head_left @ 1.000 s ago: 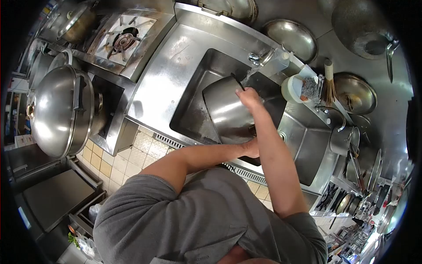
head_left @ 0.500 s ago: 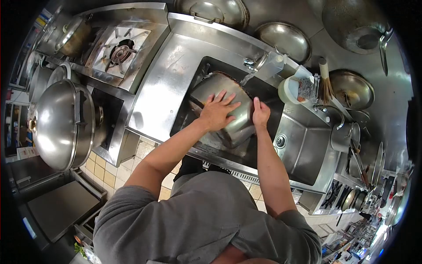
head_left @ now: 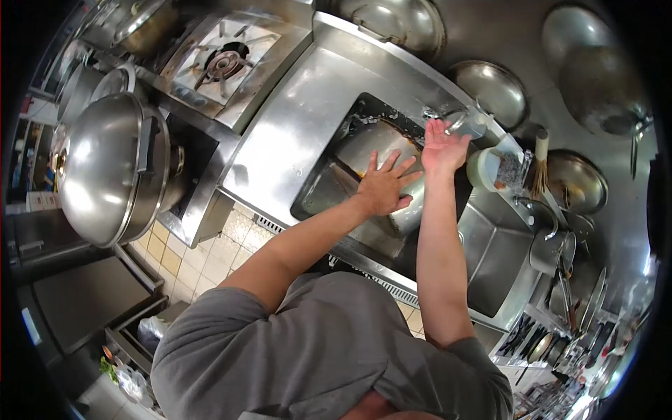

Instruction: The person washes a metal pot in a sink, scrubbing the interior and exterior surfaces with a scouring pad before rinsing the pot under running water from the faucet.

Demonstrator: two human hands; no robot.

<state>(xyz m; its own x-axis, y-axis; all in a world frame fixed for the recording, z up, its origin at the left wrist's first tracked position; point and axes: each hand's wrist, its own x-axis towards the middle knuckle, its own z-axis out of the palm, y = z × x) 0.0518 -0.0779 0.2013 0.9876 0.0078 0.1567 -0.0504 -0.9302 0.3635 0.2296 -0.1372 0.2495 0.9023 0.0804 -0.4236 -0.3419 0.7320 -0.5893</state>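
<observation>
A steel pot (head_left: 378,147) lies on its side in the left basin of the sink (head_left: 315,183), with water around it. Spread over the pot's side, my left hand (head_left: 385,185) touches the metal with its fingers apart. My right hand (head_left: 446,148) is raised palm up at the faucet (head_left: 455,120), fingers stretched out and holding nothing. Part of the faucet is hidden behind that hand.
Right of the faucet stand a light tub (head_left: 486,169) with a scrubber and a bamboo brush (head_left: 541,157). A second basin (head_left: 490,245) is at the right. A gas burner (head_left: 225,64) and a large domed pot (head_left: 105,168) are at the left.
My right hand has left the pot and moved up to the faucet, turning palm up. My left hand still lies on the pot as half a second ago. The view has shifted.
</observation>
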